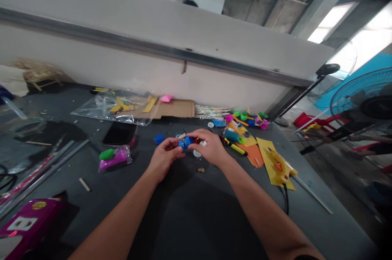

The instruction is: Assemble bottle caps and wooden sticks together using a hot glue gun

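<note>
A small blue clay-like figure (185, 143) is held between both hands above the dark table. My left hand (163, 156) pinches its left side between thumb and fingers. From the right, my right hand (210, 146) closes over the other end, where bits of red and white show beneath the fingers. Part of the figure is hidden by the hands. A blue lump (159, 138) lies just left of the hands. Below the right hand sits a round white piece (197, 153), and a brown scrap (201, 170) is nearer the front.
To the right lie a yellow-handled cutter (238, 149), orange paper (253, 154) and a yellow glue gun (281, 168) with a cord. A phone (120, 133), purple clay pack (114, 159) and magenta device (33, 221) are left. A fan (367, 105) stands beyond the table.
</note>
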`<state>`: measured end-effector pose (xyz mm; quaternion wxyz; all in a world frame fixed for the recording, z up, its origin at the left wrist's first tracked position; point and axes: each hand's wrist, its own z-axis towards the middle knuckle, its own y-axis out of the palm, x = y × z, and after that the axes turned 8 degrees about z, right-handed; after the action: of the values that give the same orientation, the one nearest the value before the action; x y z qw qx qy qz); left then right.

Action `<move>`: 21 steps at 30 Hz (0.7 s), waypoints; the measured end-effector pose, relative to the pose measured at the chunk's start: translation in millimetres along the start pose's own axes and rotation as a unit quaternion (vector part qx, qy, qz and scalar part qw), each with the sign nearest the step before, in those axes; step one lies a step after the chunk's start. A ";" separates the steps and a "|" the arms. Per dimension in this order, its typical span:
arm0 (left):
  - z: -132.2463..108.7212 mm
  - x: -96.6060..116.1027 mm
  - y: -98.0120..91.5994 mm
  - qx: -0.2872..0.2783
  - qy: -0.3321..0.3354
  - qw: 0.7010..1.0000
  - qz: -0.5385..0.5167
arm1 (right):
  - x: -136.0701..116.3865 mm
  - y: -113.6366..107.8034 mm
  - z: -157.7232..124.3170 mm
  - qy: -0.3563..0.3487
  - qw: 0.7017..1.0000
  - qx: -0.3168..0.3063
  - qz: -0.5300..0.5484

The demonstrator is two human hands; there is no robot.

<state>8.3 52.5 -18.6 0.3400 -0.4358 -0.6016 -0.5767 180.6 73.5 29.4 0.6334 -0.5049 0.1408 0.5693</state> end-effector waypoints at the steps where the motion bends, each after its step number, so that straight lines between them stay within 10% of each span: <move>1: 0.0 0.0 0.0 0.000 0.000 1.000 0.002 | 0.0 0.0 0.0 0.001 1.000 -0.001 -0.001; 21: -1.8 2.4 3.8 0.014 -0.011 1.000 -0.008 | 1.8 4.8 -1.8 0.007 1.000 -0.010 -0.002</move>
<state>10.7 50.9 -14.7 0.3350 -0.4323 -0.6165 -0.5664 177.7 72.4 24.9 0.6285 -0.5150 0.1385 0.5662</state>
